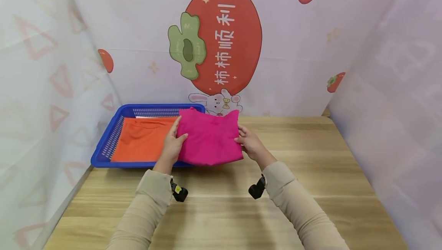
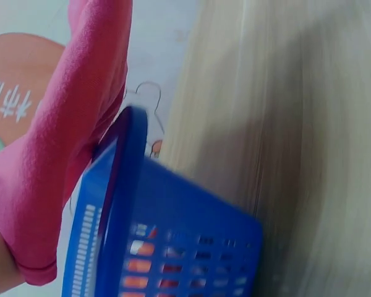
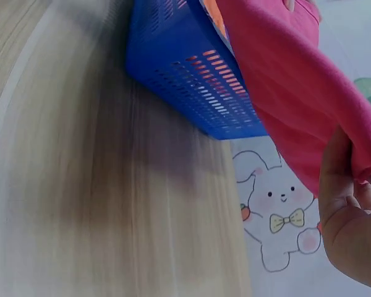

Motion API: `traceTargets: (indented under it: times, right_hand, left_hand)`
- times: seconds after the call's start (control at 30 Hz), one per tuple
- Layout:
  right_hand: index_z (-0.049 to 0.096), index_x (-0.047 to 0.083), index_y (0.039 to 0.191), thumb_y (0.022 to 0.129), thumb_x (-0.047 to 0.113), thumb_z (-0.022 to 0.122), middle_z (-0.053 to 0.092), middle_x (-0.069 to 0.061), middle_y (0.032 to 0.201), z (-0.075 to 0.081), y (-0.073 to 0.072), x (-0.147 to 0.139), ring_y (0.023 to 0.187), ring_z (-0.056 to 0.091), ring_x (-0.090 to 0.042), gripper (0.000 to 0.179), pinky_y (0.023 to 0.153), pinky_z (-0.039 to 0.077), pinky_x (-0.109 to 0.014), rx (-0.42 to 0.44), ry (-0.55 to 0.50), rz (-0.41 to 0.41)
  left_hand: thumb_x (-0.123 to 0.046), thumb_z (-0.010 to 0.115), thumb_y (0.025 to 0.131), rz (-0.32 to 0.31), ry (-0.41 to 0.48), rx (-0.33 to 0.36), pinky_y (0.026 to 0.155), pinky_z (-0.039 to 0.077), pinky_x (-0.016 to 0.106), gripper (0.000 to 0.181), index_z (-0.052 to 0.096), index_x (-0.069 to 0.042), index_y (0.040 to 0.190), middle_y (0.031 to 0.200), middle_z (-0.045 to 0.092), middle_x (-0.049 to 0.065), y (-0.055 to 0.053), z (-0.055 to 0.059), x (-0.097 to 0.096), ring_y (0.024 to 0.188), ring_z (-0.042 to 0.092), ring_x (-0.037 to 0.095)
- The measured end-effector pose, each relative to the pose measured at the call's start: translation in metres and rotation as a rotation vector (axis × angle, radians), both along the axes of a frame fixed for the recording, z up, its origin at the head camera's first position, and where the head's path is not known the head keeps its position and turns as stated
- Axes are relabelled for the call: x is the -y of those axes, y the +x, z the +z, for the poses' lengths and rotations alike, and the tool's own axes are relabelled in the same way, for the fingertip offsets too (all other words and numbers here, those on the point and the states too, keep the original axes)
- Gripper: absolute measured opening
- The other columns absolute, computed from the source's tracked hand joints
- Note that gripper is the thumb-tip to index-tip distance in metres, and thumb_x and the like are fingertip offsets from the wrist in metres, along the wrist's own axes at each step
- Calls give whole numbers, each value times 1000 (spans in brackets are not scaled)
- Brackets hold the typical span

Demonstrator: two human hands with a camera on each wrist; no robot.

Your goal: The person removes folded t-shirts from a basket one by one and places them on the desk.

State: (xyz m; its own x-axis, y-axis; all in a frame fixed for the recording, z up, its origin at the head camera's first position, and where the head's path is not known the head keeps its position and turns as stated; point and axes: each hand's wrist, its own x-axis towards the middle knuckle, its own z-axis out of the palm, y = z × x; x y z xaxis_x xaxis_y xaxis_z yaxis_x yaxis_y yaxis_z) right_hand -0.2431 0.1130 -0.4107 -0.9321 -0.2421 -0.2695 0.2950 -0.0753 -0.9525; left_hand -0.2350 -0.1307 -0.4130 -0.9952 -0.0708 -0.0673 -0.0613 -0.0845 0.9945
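Observation:
A folded bright pink cloth (image 1: 210,138), perhaps a garment, is held up between both hands at the right end of a blue plastic basket (image 1: 107,138). My left hand (image 1: 171,142) grips its left edge, thumb on the near face. On the opposite edge, my right hand (image 1: 252,142) pinches the fabric between thumb and fingers. An orange folded cloth (image 1: 145,140) lies in the basket, with a sliver of white showing behind it. In the right wrist view the pink cloth (image 3: 297,80) hangs above the basket's slotted wall (image 3: 191,80). The cloth hides the basket's right part in the head view.
The basket stands at the back left of a wooden table (image 1: 221,219). A printed curtain (image 1: 293,50) with persimmons and a rabbit hangs behind it, and pale curtains close both sides. Small black cameras (image 1: 257,189) sit at the wrists.

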Motion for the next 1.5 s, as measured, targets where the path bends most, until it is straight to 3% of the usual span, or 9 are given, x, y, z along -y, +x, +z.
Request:
traceTargets:
  times: [0.37,0.7,0.97,1.07,1.1,1.2,1.4,1.47,1.5]
  right_hand:
    - [16,12,139,85,-11,37,21,-10,140,-3,-2,-25,119,32,-27,62,68,45,-23,-5,-90,-35]
    - [18,15,139,85,-12,37,24,-10,139,-12,-8,-46,112,39,-25,63,64,45,-22,-16,-32,-63]
    - [24,22,137,82,-9,44,29,-9,137,-36,-13,-70,107,45,-22,66,71,45,-28,-111,-68,-37]
    - [23,21,138,82,-11,42,28,-10,137,-32,-15,-77,106,45,-23,67,69,45,-27,-84,-60,-55]
    - [19,18,139,83,-12,39,24,-13,138,-19,-9,-75,108,43,-24,66,71,45,-26,-56,-13,-73]
    - [16,15,139,83,-14,35,22,-13,139,-17,-11,-81,110,40,-25,66,68,45,-25,-23,-4,-74]
    - [16,15,139,84,-12,35,22,-14,139,-31,-18,-97,101,45,-19,65,65,45,-26,18,50,-58]
    - [16,15,139,84,-11,35,22,-14,139,-36,-19,-102,101,45,-20,64,66,45,-26,32,72,-60]
    - [16,14,139,84,-11,35,22,-15,139,-38,-19,-104,103,44,-22,64,66,45,-27,35,85,-56]
  left_hand:
    - [10,45,83,-2,-16,28,95,30,33,66,32,-29,134,140,22,2,-10,-5,-24,122,28,19]
    - [9,45,83,-23,-44,19,97,26,34,64,32,-26,134,139,25,2,-20,-14,-48,121,27,20]
    - [9,46,82,-24,-130,13,97,25,36,62,35,-24,133,138,26,1,-28,-24,-68,122,26,18]
    - [9,46,82,-22,-156,13,97,25,36,62,35,-23,133,138,27,2,-32,-26,-78,123,25,18]
    - [9,46,82,-23,-171,18,96,26,37,62,35,-24,133,138,28,3,-33,-27,-82,122,26,20]
    - [7,46,82,-22,-209,56,94,29,39,60,37,-26,132,135,31,5,-36,-30,-92,119,31,23]
    - [8,45,81,-37,-281,93,92,31,42,57,41,-23,129,131,37,8,-40,-41,-108,115,36,25]
    - [8,44,81,-44,-323,113,92,31,42,58,41,-24,129,131,37,8,-42,-48,-113,114,36,25]
    - [8,44,80,-48,-355,98,89,34,41,60,41,-26,129,130,38,8,-47,-59,-114,112,38,24]
